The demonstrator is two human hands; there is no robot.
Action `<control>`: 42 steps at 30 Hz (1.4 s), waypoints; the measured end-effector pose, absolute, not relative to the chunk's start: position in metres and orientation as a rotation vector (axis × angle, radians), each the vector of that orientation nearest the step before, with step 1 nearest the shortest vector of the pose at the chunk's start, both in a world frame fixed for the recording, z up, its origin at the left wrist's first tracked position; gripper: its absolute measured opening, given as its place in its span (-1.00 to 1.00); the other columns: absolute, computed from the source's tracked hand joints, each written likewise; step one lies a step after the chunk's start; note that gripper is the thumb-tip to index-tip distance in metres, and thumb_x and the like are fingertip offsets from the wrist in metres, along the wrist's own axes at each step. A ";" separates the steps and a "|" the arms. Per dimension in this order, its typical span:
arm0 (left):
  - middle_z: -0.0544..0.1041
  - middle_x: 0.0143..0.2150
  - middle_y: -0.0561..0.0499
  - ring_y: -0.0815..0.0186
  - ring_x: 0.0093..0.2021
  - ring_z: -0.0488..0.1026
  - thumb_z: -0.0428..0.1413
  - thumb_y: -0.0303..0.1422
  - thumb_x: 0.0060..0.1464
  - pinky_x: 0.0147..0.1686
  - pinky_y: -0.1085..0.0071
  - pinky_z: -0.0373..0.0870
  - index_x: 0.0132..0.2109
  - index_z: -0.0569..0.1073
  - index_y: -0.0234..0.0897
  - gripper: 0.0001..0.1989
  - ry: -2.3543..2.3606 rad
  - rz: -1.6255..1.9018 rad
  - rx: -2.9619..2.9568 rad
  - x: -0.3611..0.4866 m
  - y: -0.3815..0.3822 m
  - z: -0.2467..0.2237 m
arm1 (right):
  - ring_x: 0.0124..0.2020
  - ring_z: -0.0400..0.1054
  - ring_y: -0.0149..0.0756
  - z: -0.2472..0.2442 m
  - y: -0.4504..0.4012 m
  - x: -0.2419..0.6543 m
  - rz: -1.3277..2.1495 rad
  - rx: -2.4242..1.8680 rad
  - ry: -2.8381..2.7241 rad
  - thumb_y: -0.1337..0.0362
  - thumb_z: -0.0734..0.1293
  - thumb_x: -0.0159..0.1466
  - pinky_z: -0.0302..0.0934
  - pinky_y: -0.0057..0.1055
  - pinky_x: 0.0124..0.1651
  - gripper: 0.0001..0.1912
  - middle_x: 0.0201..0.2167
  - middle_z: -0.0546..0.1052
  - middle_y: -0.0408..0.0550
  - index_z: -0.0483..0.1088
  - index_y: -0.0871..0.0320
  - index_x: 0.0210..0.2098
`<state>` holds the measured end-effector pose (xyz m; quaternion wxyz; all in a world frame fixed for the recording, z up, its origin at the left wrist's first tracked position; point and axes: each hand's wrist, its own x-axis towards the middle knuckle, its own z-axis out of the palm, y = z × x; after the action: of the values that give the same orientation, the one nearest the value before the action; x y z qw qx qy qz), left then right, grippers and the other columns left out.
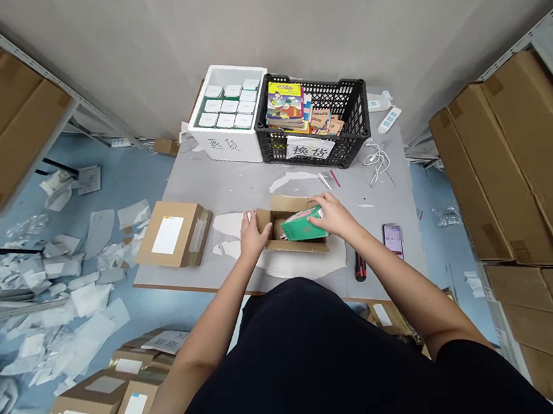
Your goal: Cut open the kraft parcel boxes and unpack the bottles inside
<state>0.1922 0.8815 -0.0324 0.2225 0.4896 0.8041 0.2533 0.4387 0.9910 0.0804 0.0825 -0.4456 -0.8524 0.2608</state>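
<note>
On the table in front of me stands a small open cardboard box (295, 246) with its flaps raised. My left hand (254, 236) grips its left end, thumb towards the inside and fingers outside. A green box (304, 228) with a pale, pinkish top face sits tilted in the opening. My right hand (332, 215) holds that green box at its right end, thumb on the front and fingers over the top. The bottom of the cardboard box is mostly hidden.
A closed carton (172, 234) sits left. Behind are a white foam box (233, 146) of small white-topped boxes and a black crate (354, 123) with booklets. A red-black tool (360, 268), phone (392, 238), cable (378, 159) and power strip (389, 120) lie right. Paper scraps (91, 300) litter the floor.
</note>
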 end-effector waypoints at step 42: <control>0.50 0.01 -0.11 0.00 0.04 0.43 0.28 -0.46 -0.22 0.01 0.08 0.39 0.10 0.39 -0.24 -0.36 1.725 0.694 1.436 0.156 0.738 -0.010 | 0.06 0.23 -0.01 0.090 0.824 0.324 0.821 -0.838 -2.968 0.16 0.41 0.17 0.17 -0.13 0.09 -0.24 0.07 0.35 0.16 0.11 0.14 0.29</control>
<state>0.1562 0.7376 -0.0102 0.3856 0.5640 0.6775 0.2726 0.3244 0.8239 0.0899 -0.0250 -0.2625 -0.9297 0.2570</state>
